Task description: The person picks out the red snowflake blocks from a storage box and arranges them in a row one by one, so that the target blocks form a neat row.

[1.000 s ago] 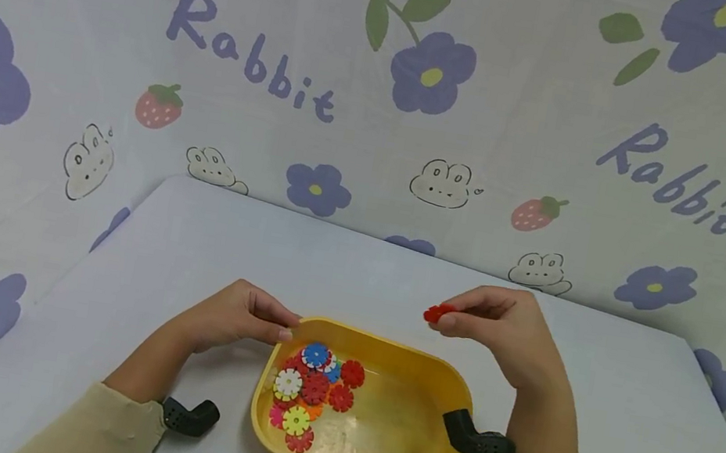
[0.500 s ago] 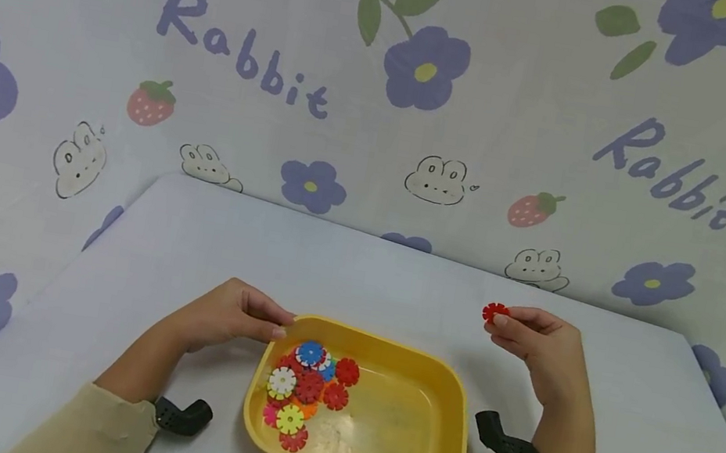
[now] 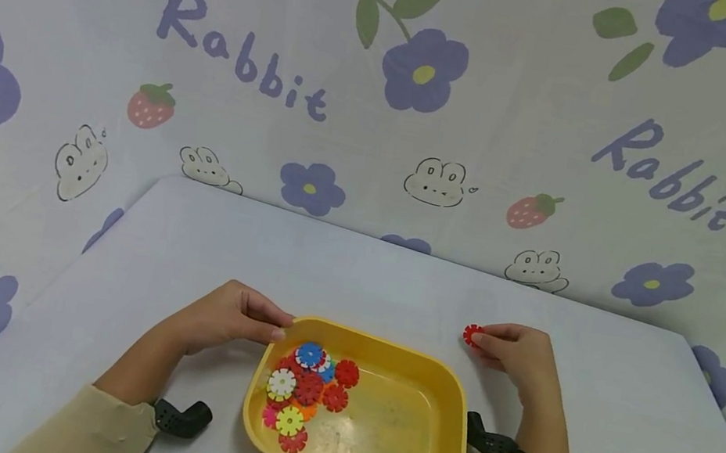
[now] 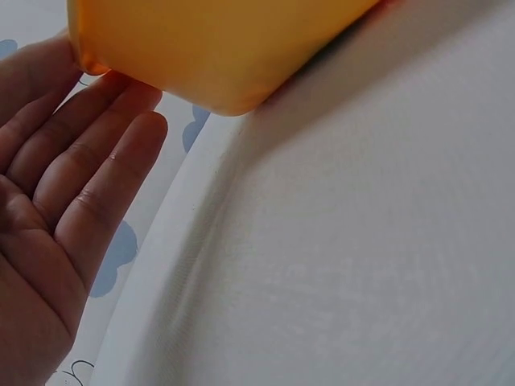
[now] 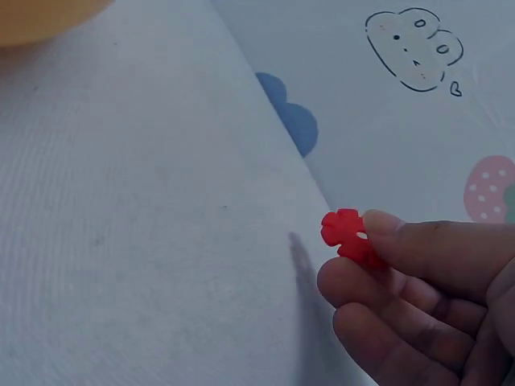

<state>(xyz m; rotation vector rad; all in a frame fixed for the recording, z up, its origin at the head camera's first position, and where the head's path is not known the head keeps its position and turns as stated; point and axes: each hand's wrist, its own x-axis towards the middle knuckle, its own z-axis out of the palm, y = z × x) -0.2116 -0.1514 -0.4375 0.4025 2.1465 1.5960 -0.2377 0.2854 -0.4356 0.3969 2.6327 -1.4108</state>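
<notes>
A red notched plastic disc [image 3: 472, 335], shaped like a snowflake or flower, is pinched between thumb and fingers of my right hand [image 3: 521, 354], over the table right of the tray's far corner. The right wrist view shows the same red disc [image 5: 344, 232] with its slots and the white cloth behind it. My left hand [image 3: 234, 319] grips the far left corner of the yellow tray [image 3: 380, 340] by its rim. Several notched discs in white, blue, yellow, orange, pink and red lie heaped at the tray's left end, with a white disc [image 3: 282, 383] near the top.
The tray stands on a table [image 3: 300, 264] covered in white cloth. Behind the table hangs a white curtain [image 3: 361, 147] printed with flowers, strawberries and rabbits. Black wrist cameras sit on both forearms, the right camera [image 3: 489, 439] beside the tray's right wall.
My right hand has carried the red disc from above the tray's far side out to the right, then slightly back left and lower. My left hand stays at the tray corner.
</notes>
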